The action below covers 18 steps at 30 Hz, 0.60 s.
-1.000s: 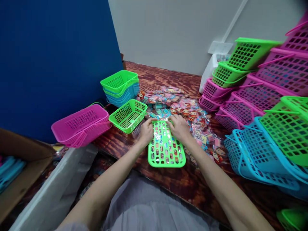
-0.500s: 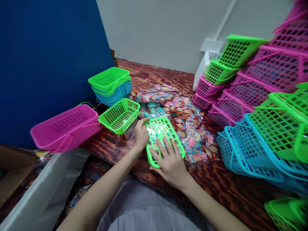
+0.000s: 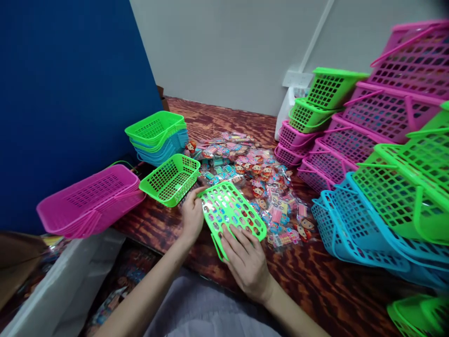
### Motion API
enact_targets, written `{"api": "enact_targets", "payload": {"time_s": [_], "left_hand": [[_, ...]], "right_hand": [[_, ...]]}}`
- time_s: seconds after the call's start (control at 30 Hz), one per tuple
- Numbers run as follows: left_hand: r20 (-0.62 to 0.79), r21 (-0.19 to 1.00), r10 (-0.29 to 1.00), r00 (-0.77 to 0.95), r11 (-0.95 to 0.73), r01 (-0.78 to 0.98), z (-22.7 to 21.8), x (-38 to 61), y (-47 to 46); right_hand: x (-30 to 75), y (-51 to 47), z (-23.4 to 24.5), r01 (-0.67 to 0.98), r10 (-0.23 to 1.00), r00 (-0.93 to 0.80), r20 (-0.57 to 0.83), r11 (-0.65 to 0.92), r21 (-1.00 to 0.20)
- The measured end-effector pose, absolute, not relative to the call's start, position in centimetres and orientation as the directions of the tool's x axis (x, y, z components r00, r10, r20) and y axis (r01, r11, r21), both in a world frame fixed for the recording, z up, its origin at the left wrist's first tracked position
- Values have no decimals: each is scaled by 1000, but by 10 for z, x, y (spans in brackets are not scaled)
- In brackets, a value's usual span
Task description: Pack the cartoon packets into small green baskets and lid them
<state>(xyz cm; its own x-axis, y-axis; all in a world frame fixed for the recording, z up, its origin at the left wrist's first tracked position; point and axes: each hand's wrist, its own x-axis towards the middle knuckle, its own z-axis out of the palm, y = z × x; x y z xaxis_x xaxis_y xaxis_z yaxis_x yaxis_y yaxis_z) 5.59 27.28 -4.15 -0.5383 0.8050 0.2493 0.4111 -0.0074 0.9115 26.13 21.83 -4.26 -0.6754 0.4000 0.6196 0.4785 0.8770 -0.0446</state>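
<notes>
A green lidded basket (image 3: 229, 208) with a holed top is between my hands over the table's front part. Colourful packets show through the holes; I cannot tell whether they all lie inside. My left hand (image 3: 192, 217) is closed on its far left corner. My right hand (image 3: 247, 264) is closed on the near edge, its fingers over the top and its thumb mostly hidden. A green strip, perhaps the handle, hangs along the near left side. Behind the basket lies a pile of clear packets (image 3: 257, 171) with cartoon-doll pieces and small stationery.
Left of the pile stands an open green basket (image 3: 171, 180), near nested green and blue baskets (image 3: 157, 135) and a pink basket stack (image 3: 91, 201). Filled pink baskets (image 3: 386, 110) and blue baskets (image 3: 358, 229) rise at right. A white foam box (image 3: 66, 281) stands lower left.
The basket has turned a little and tilted, showing the strip at its side. My right hand has slid from flat on the top towards the near edge. The camera view has shifted slightly.
</notes>
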Motion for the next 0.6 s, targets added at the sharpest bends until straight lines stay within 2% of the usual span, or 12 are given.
{"api": "enact_targets", "payload": {"time_s": [0.13, 0.23, 0.3, 0.33, 0.43, 0.5, 0.6], "left_hand": [[248, 837, 845, -473, 60, 544, -34, 38, 217], [322, 650, 891, -321, 39, 759, -26, 34, 184], [392, 467, 912, -120, -85, 880, -21, 37, 173], [402, 368, 915, 38, -199, 908, -19, 39, 170], [287, 161, 825, 487, -543, 824, -19, 43, 170], [257, 102, 776, 576, -614, 783, -25, 42, 174], [339, 71, 752, 565, -619, 782, -39, 37, 178]], "right_hand": [[279, 201, -42, 391, 355, -717, 601, 917, -75], [287, 196, -48, 358, 348, -738, 578, 928, -101], [289, 197, -51, 363, 374, -751, 544, 922, -132], [289, 198, -52, 371, 387, -750, 536, 918, -144], [287, 202, -55, 378, 393, -714, 579, 913, -153], [285, 202, -59, 374, 381, -686, 620, 915, -149], [282, 199, -67, 402, 381, -642, 666, 906, -131]]}}
